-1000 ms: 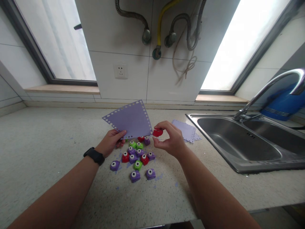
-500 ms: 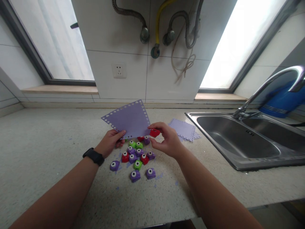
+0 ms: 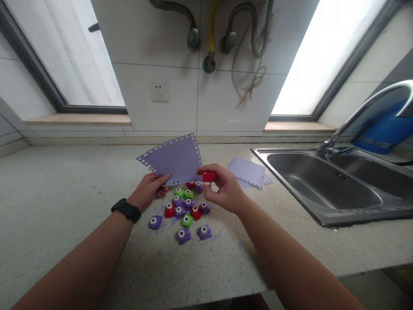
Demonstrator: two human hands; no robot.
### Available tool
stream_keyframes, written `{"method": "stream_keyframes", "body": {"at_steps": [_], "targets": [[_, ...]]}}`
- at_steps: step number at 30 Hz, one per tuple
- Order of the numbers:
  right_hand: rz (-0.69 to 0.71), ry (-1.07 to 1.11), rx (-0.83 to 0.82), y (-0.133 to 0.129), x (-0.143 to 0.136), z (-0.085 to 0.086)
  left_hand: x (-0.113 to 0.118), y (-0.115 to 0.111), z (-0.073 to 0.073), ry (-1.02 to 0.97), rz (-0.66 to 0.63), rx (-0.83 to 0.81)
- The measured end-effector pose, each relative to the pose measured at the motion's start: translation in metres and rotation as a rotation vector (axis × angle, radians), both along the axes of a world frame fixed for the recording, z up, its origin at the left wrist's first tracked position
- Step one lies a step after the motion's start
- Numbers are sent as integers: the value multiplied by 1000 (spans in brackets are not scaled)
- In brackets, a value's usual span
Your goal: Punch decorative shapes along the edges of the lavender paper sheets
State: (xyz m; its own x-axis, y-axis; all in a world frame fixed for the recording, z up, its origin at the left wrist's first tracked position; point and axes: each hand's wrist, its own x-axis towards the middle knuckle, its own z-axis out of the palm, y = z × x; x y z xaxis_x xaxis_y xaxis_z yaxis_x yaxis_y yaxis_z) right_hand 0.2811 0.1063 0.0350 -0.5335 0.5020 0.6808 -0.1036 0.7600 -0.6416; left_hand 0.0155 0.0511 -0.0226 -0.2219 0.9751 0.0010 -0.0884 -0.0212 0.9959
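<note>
Pinched between the thumb and fingers of my left hand [image 3: 151, 187] is a sheet of purple paper [image 3: 174, 161], tilted up above the counter. Small shapes are cut out along its edges. My right hand [image 3: 222, 185] grips a red craft punch [image 3: 208, 177] at the sheet's lower right corner; whether the paper's edge sits in its slot I cannot tell. Below the sheet lie several more craft punches in purple [image 3: 183, 235], green [image 3: 186, 221] and red [image 3: 195, 212], most with white buttons facing up. The sheet partly hides the farthest ones.
More punched purple sheets [image 3: 248, 172] lie on the counter to the right, beside a steel double sink [image 3: 322, 185] with a tap [image 3: 358, 118]. Paper scraps [image 3: 216, 236] are scattered around the punches. Pipes and a socket [image 3: 158, 91] are on the tiled wall behind.
The red punch has turned in my right hand, and its white underside part now shows beneath. My left hand keeps its hold on the sheet. The view has shifted slightly.
</note>
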Motion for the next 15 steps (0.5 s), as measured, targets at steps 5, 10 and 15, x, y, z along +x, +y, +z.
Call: {"method": "stream_keyframes", "body": {"at_steps": [5, 10, 15], "targets": [[20, 3, -8, 2, 0, -1, 0, 0, -1, -4, 7, 1], [-36, -6, 40, 5, 3, 2, -1, 1, -2, -6, 0, 8], [-55, -9, 113, 0, 5, 8, -1, 1, -2, -4, -13, 12]]}}
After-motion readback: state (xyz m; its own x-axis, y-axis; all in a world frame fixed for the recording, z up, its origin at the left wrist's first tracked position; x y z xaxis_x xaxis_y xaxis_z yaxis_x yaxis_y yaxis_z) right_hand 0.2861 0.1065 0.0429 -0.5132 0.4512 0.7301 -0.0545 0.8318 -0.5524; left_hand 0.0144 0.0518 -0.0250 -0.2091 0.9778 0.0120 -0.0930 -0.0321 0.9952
